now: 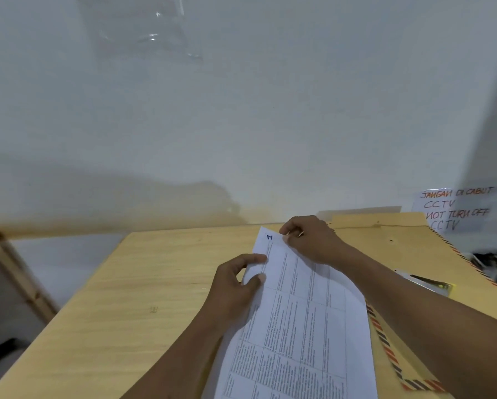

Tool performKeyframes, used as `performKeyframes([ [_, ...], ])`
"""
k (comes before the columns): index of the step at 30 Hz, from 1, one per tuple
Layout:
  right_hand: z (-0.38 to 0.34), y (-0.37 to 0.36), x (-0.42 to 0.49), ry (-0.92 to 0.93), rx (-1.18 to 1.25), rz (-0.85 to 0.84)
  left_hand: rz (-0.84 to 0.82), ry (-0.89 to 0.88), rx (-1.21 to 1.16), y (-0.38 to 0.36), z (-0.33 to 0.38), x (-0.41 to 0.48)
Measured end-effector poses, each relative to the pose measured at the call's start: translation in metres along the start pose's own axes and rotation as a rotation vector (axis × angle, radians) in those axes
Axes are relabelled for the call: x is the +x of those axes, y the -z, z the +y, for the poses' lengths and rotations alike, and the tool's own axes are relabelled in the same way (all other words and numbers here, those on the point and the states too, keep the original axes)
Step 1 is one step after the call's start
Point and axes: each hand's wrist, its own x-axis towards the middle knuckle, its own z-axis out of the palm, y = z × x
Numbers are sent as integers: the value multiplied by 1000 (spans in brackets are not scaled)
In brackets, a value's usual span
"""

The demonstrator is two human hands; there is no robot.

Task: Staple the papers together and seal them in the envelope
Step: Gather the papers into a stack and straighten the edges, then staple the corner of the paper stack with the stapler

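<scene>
Holding the papers (299,326) above the table (126,298), toward 5 o'clock: left hand (235,286) grips their left edge, thumb on top; right hand (313,243) pinches the far corner at 12 o'clock. Sheets overlap a brown envelope (408,249) (striped border) lying flat at 3 o'clock. Stapler (431,283), blurred, rests on the envelope. Handwritten note (457,208) on wall, 2 o'clock.

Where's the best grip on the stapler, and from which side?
Across its long sides mid-body, coming from above: the stapler lies flat on the envelope, long and narrow. Its left end nears the right forearm, so come in from the right.
</scene>
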Motion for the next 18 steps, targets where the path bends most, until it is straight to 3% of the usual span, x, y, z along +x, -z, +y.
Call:
performKeyframes([
  [3,0,-6,-2,47,14,31,27,-44,39,0,-2,0],
  [7,1,-9,-2,76,91,14,187,-91,8,-4,1,8],
  [18,3,-10,-3,134,122,33,374,-6,-131,-17,-4,21],
])
